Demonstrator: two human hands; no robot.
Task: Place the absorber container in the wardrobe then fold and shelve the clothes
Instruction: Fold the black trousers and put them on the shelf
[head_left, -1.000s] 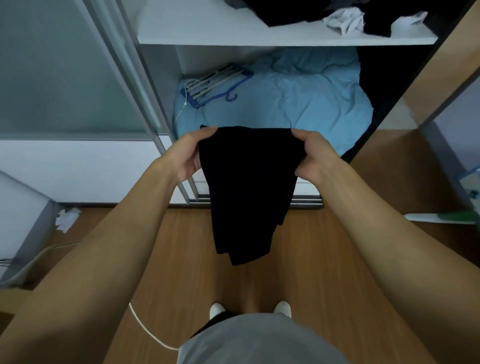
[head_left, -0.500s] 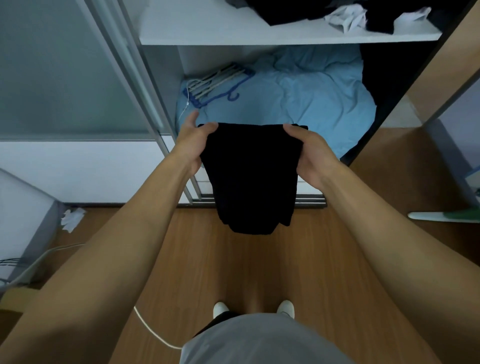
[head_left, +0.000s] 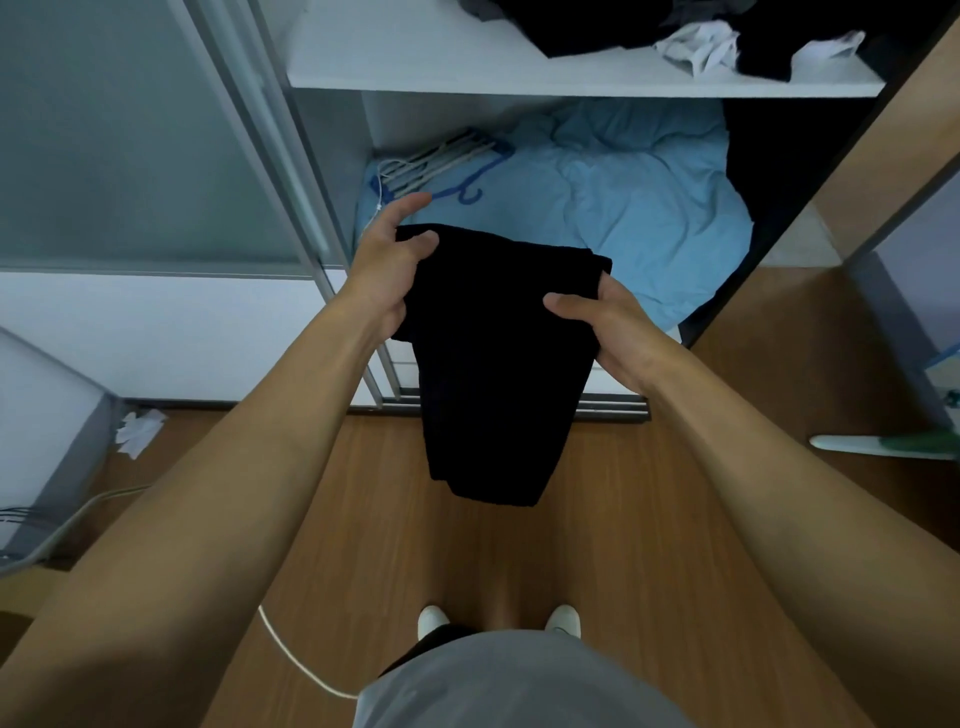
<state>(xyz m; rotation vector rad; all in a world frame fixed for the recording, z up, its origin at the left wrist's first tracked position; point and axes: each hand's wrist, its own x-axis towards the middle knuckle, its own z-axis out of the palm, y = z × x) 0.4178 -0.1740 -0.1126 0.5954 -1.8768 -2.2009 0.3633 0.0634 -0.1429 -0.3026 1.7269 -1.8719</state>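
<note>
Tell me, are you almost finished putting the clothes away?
Not yet. Done: hard to say, since no absorber container shows in the wardrobe. In hand: the left hand and right hand grip a partly folded black garment in front of the open wardrobe. Left: shelving it, and the rumpled dark clothes and white cloth on the shelf look unfolded.

floor (head_left: 649, 519): brown wood planks | sliding door (head_left: 130, 156): frosted grey panel, metal frame | light: dim, bluish

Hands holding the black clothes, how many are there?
2. The left hand pinches the top left corner of the black garment; the right hand grips its right edge. Neither is hidden.
</note>
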